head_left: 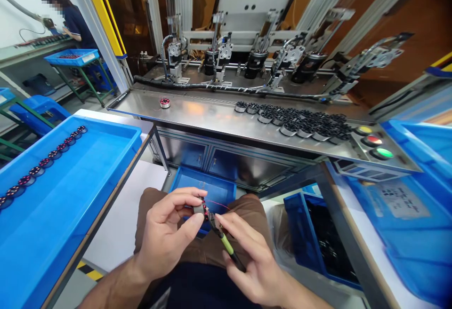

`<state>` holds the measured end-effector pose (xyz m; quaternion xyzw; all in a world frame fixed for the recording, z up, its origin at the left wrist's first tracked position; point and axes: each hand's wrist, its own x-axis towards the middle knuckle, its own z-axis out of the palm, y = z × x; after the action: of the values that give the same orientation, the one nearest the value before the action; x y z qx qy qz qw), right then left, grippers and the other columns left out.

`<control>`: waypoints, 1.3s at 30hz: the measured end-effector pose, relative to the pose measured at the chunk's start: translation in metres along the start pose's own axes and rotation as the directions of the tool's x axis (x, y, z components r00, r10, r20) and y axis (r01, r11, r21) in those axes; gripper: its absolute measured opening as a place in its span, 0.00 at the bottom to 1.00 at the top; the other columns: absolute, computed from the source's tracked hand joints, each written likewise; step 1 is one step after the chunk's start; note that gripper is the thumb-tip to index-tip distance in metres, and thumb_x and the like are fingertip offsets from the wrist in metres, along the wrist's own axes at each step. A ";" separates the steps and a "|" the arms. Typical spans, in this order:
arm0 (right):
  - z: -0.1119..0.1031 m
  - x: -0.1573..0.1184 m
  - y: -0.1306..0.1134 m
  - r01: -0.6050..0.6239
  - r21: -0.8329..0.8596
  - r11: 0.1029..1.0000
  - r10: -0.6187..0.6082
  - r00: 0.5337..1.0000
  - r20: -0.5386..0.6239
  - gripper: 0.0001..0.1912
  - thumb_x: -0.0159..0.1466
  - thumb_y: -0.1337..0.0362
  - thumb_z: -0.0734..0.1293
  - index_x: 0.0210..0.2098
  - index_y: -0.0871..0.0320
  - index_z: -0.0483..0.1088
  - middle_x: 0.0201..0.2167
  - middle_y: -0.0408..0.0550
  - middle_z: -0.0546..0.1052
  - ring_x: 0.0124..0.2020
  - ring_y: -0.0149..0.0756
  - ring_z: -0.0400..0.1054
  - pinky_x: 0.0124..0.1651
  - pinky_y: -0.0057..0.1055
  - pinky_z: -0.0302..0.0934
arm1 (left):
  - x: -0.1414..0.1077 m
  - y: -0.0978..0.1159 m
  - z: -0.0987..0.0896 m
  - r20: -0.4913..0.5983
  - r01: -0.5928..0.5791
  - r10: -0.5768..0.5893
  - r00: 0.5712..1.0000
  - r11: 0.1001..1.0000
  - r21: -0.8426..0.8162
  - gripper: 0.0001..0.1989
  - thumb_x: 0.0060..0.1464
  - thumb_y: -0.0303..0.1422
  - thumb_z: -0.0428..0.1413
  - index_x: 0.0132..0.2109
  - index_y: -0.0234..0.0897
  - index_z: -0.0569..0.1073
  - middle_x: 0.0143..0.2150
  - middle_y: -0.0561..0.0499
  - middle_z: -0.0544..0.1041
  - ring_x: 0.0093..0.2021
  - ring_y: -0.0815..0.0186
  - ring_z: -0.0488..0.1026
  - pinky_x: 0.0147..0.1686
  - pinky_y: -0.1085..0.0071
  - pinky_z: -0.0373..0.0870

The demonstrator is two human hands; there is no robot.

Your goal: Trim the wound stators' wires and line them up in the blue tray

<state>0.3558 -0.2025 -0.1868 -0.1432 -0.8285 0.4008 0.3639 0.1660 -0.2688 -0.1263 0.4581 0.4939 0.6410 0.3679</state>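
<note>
Near the bottom centre, above the lap, my left hand [169,229] grips a small round motor part [200,209] with a grey rim and dark and red coils, pinched between thumb and fingers. Thin red wire trails from the part to the right. My right hand [250,257] holds a hand tool [228,244] with a green and black handle. The tool's metal jaws touch or nearly touch the coil side of the part; the exact contact is too small to tell.
A blue tray [106,177] at left bears a row of coil parts. On the metal ledge [197,111] lie one red coil part [165,103] and several black parts [289,128]. Machine fixtures stand behind. A blue bin [302,233] sits lower right. A person [79,22] is far left.
</note>
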 end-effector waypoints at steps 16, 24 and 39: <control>-0.004 0.006 -0.008 -0.039 0.046 0.998 0.040 0.999 -0.014 0.41 0.56 0.76 0.61 0.68 0.52 0.56 0.43 0.51 0.75 0.44 0.41 0.73 0.44 0.32 0.72 | -0.003 -0.002 -0.002 0.040 -0.085 0.081 0.996 0.991 0.099 0.16 0.56 0.20 0.59 0.47 0.44 0.78 0.51 0.45 0.80 0.55 0.59 0.75 0.51 0.67 0.75; -0.001 0.005 -0.007 -0.031 0.065 0.997 0.033 0.999 -0.033 0.41 0.56 0.76 0.61 0.68 0.51 0.57 0.39 0.49 0.75 0.39 0.39 0.73 0.42 0.33 0.71 | -0.004 -0.001 -0.002 0.068 -0.104 0.095 0.993 0.984 0.142 0.16 0.56 0.20 0.60 0.48 0.45 0.78 0.51 0.47 0.80 0.54 0.60 0.76 0.52 0.68 0.75; -0.014 -0.012 -0.006 -0.352 0.150 0.924 0.355 0.935 0.013 0.34 0.61 0.74 0.63 0.66 0.50 0.61 0.41 0.49 0.77 0.35 0.34 0.74 0.43 0.31 0.72 | 0.001 -0.019 -0.025 0.208 -0.497 0.454 0.866 0.748 0.440 0.35 0.47 0.18 0.65 0.61 0.42 0.68 0.60 0.39 0.72 0.55 0.53 0.77 0.54 0.55 0.78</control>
<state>0.3746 -0.2045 -0.1821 -0.2652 -0.7541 0.5199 0.3012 0.1422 -0.2710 -0.1466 0.6729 0.4871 0.5497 0.0886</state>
